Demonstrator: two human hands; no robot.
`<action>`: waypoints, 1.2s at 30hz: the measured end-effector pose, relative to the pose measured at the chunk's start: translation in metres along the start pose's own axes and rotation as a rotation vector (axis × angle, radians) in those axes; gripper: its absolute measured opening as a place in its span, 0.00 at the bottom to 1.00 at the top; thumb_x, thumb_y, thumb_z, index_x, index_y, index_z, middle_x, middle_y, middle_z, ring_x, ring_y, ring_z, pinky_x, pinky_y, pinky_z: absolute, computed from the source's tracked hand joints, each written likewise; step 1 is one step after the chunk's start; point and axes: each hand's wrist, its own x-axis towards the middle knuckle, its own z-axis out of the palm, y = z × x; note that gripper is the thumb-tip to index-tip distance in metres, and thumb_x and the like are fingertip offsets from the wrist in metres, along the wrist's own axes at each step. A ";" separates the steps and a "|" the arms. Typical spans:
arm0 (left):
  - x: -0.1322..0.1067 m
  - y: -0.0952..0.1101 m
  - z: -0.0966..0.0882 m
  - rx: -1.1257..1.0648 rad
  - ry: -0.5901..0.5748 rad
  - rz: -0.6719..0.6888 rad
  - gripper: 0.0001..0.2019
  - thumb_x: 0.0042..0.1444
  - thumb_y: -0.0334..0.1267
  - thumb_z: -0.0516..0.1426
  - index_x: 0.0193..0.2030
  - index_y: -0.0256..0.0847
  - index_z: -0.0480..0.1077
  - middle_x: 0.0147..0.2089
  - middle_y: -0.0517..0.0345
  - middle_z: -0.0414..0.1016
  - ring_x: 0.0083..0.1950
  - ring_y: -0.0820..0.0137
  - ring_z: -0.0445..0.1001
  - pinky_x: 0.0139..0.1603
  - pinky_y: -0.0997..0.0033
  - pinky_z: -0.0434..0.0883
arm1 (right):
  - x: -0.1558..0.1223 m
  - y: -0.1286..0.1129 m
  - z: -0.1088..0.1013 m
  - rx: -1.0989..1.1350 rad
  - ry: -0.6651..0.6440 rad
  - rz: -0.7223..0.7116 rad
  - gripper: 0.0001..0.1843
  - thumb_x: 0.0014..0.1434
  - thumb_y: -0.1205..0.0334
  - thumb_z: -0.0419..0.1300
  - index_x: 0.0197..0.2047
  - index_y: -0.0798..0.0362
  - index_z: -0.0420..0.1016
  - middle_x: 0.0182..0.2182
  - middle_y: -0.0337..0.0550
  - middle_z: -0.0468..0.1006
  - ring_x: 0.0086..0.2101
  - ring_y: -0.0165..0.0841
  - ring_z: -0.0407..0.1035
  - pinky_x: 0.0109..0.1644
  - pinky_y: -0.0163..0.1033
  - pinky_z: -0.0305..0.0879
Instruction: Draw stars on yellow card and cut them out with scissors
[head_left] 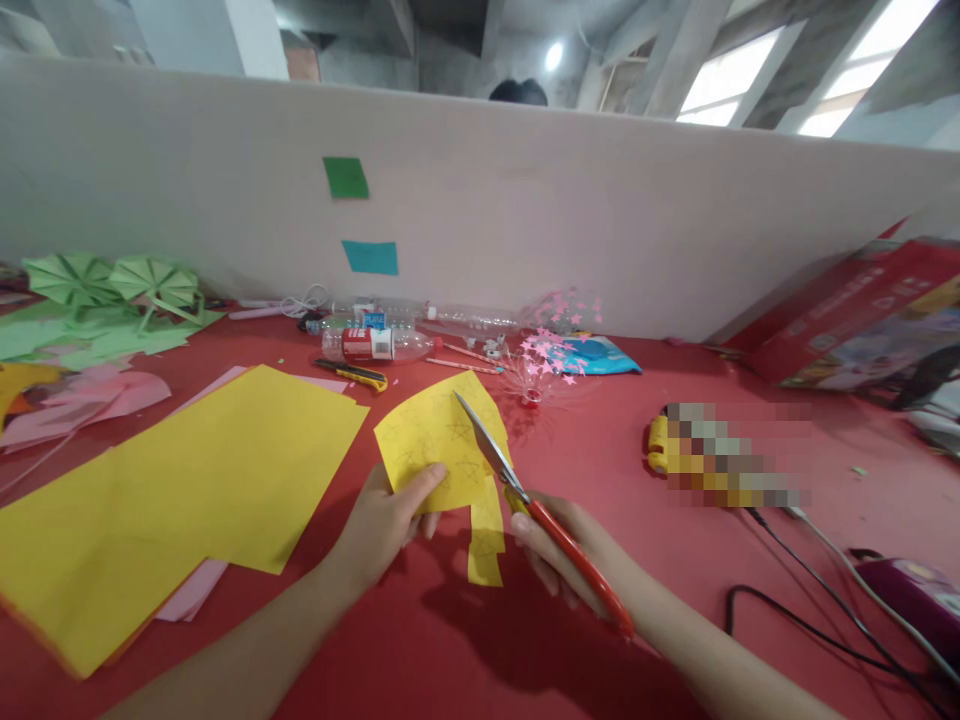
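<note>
A piece of yellow paper point(420, 440) with star outlines drawn on it is pinched in my left hand point(390, 515), thumb on top. My right hand point(562, 555) is wrapped around red-handled scissors point(570, 550), whose blades point up and to the left across the paper's right side. A narrow cut strip of the same paper point(486, 540) hangs down between my hands. Whether the blades are fully closed I cannot tell. Larger yellow sheets point(225, 470) lie on the red table point(360, 640) to the left, with pink paper partly underneath.
Behind the paper lie a yellow utility knife point(360, 375), plastic bottles point(375, 344) and pink stars on clear strands point(551, 350). Green folded paper point(154, 285) stands far left. A power strip point(705, 460) with cables and a red box point(862, 310) are right. A white partition point(480, 210) bounds the back.
</note>
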 end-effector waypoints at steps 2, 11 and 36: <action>-0.001 -0.001 0.000 0.020 -0.014 0.000 0.13 0.47 0.46 0.60 0.23 0.40 0.65 0.14 0.67 0.62 0.14 0.79 0.59 0.15 0.80 0.55 | 0.000 0.000 0.000 0.000 0.018 0.000 0.26 0.54 0.35 0.52 0.25 0.51 0.58 0.12 0.30 0.61 0.12 0.22 0.53 0.16 0.28 0.49; -0.001 -0.001 0.001 0.023 -0.033 -0.019 0.14 0.46 0.49 0.61 0.24 0.41 0.66 0.14 0.68 0.62 0.14 0.79 0.59 0.15 0.81 0.53 | 0.004 0.004 0.002 0.021 0.018 0.088 0.27 0.51 0.32 0.53 0.26 0.50 0.58 0.09 0.29 0.61 0.09 0.23 0.52 0.12 0.28 0.48; -0.003 -0.002 0.004 0.136 -0.216 -0.031 0.18 0.51 0.49 0.56 0.18 0.38 0.67 0.13 0.61 0.68 0.10 0.81 0.55 0.13 0.79 0.51 | 0.004 0.001 0.007 0.096 0.105 0.100 0.23 0.52 0.39 0.57 0.25 0.51 0.59 0.10 0.28 0.61 0.09 0.21 0.52 0.13 0.27 0.47</action>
